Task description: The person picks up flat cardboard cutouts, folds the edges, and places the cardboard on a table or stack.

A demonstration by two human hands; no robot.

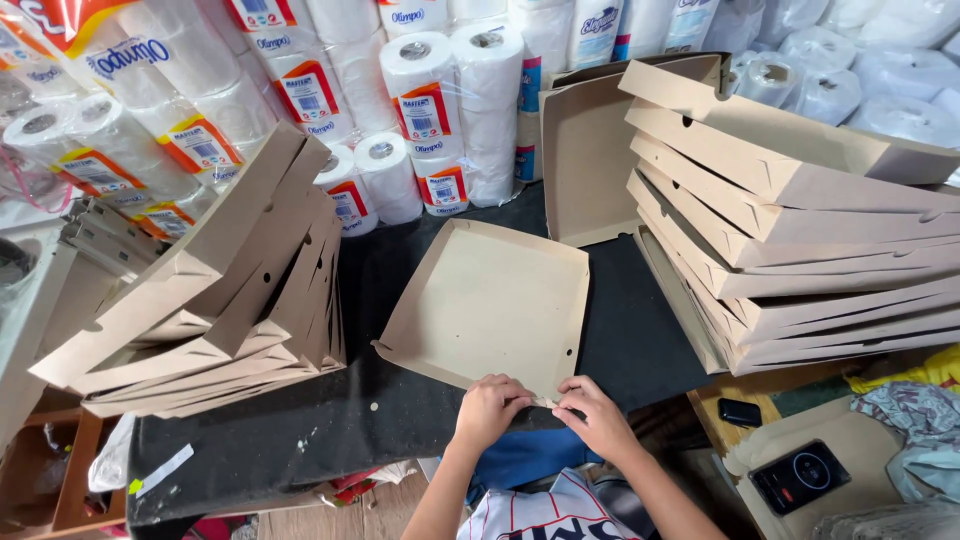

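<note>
I'm looking down at a half-formed cardboard box (487, 300) lying on the dark table (620, 340), straight ahead & near the front edge. Both hands sit at its near edge: left hand (487, 408) & right hand (597, 415) meet at one small tab (546, 402) in the middle of that front flap. Fingers of both are pinched narrow on the tab/edge, thumbs tucked, so closed on cardboard, not spread.

Progress, as I judge it: this box is partway. Side walls look slightly raised, esp. the left & back rims, but the front edge isn't locked up yet & the lid part isn't formed. So front tab first, then remaining folds, I'd say.

Done so far, by how things lie: a tall stack of folded boxes (800, 230) on the right, approx. seven or eight deep, leaning a bit. Another leaning pile of boxes (230, 300) on the left, tipped over against itself. One more box stands upright at the back (585, 160). Can't tell how many flats are left; no clear blank pile in view.

Behind: wrapped toilet-paper rolls (420, 110). Lower right: a small black device w/ round display (800, 475) & a dark phone (740, 411) on a lower wooden surface
</note>
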